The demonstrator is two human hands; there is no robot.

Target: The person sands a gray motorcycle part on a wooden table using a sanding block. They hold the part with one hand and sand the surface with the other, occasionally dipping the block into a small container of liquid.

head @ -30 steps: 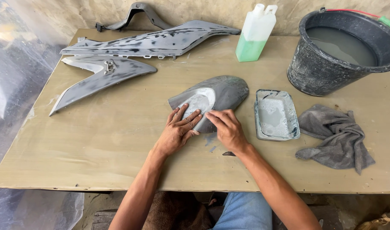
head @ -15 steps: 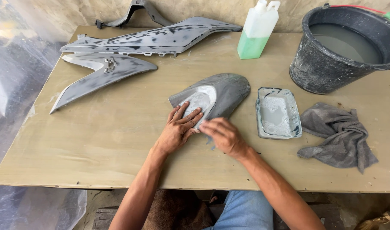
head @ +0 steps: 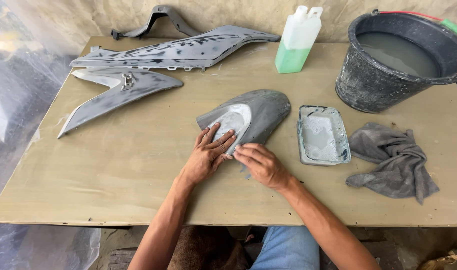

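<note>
A grey curved panel [head: 253,112] is pressed flat under the spread left hand [head: 208,152], just left of the shallow tray [head: 322,134]; its near edge is covered by the right hand [head: 261,164], fingers together.

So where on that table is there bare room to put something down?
Widest bare patch: the table left of the left hand, below the long panel. Another lies between jug and curved panel. It is crowded on the right, around tray, rag and bucket.
</note>
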